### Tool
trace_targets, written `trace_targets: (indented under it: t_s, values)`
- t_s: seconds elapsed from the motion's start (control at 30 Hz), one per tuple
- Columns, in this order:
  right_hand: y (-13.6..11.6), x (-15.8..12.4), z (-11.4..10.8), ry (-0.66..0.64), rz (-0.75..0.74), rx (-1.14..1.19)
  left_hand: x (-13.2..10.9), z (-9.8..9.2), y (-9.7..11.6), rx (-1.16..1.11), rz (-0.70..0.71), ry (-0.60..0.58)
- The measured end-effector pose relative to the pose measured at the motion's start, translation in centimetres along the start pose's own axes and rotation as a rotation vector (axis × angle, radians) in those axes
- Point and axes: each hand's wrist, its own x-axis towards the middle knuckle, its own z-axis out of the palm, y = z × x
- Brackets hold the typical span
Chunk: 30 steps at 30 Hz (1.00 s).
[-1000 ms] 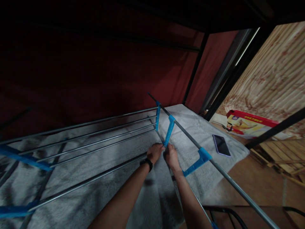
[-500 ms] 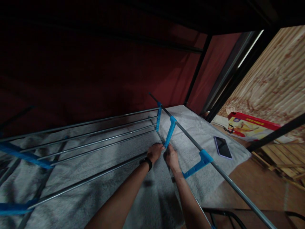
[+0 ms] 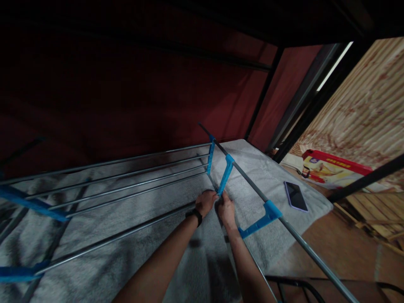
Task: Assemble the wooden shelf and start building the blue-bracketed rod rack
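A rack of grey metal tubes with blue plastic brackets lies on a grey blanket (image 3: 170, 240). My left hand (image 3: 206, 203), with a dark band on its wrist, is closed at the lower end of the middle blue bracket (image 3: 226, 174). Right beside it, my right hand (image 3: 226, 210) has its fingers closed on the same bracket end. A long tube (image 3: 252, 184) runs diagonally through the tops of the brackets. Another blue bracket (image 3: 260, 221) is just right of my right wrist. The exact grip of the fingertips is partly hidden.
A phone (image 3: 296, 196) lies on the blanket at the right. Black frame posts (image 3: 265, 92) rise around the blanket, with a dark red wall behind. A red and yellow box (image 3: 334, 168) and wooden slats (image 3: 375, 210) are beyond the right edge. Parallel tubes (image 3: 132, 185) extend left.
Both hands stay at the bracket end. The right-hand bracket's lower end has shifted slightly left, and my right forearm has moved a little left. The view has shifted slightly.
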Motion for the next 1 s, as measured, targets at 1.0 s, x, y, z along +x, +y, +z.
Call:
trace_targets:
  t_s: [1.0]
  values:
    - [-2.3, 0.0, 0.0, -0.068, 0.200, 0.127, 0.2, 0.7, -0.5, -0.039, -0.062, 0.009]
